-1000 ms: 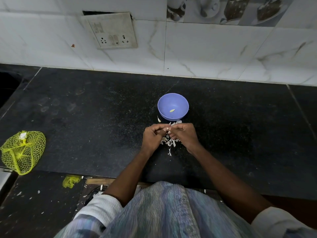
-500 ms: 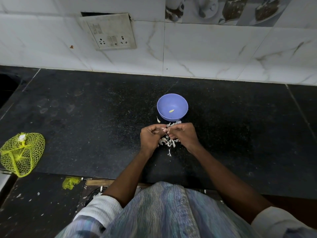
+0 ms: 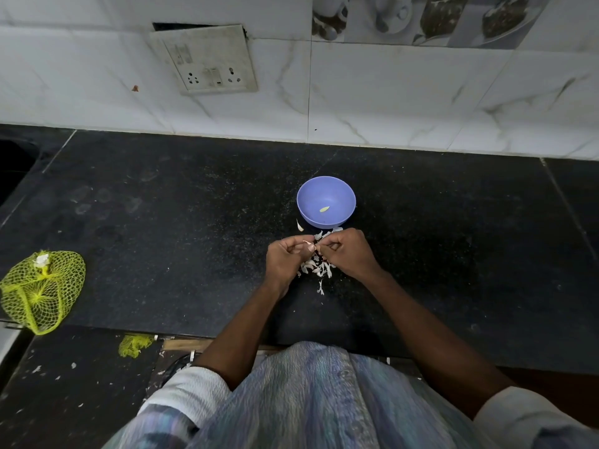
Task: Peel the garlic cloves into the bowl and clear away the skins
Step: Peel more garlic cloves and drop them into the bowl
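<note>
A small purple bowl [image 3: 326, 202] stands on the black counter with one peeled clove [image 3: 324, 209] inside. Just in front of it my left hand [image 3: 285, 259] pinches a garlic clove [image 3: 308, 245] between thumb and fingers. My right hand [image 3: 348, 254] meets it fingertip to fingertip and pinches at the clove's skin. Under and between the hands lies a pile of white garlic skins [image 3: 316, 268]. One loose white piece [image 3: 299, 225] lies left of the bowl's base.
A yellow net bag [image 3: 40, 290] lies at the counter's left front edge, and a yellow net scrap [image 3: 134, 345] on the lower ledge. A tiled wall with a socket plate [image 3: 207, 59] stands behind. A dark sink opening [image 3: 13, 163] is far left.
The hands have stayed together over the skin pile, with only small finger movements on the clove. The bowl and its one clove are unchanged.
</note>
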